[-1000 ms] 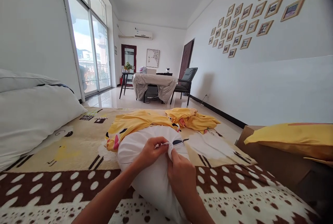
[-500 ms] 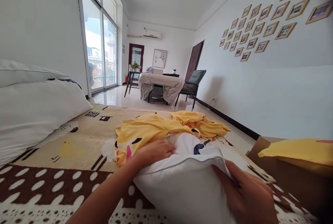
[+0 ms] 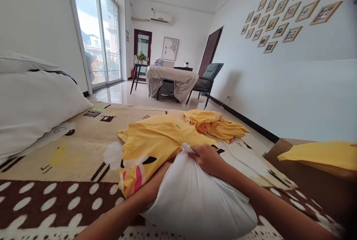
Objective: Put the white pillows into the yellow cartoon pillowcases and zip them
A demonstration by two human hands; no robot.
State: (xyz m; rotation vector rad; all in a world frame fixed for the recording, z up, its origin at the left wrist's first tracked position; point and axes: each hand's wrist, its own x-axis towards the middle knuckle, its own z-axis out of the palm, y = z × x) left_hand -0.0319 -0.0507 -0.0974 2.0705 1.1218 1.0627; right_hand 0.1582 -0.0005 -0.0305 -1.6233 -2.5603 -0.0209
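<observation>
The only view looks from the person's head, forward and down over the patterned blanket; the white pillow and right hand lie close, low in frame. It faces the draped table and far wall, well beyond; glass doors enter at left, picture frames at right.

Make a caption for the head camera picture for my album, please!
A right hand grips a white pillow by yellow cloth on a patterned blanket.
</observation>
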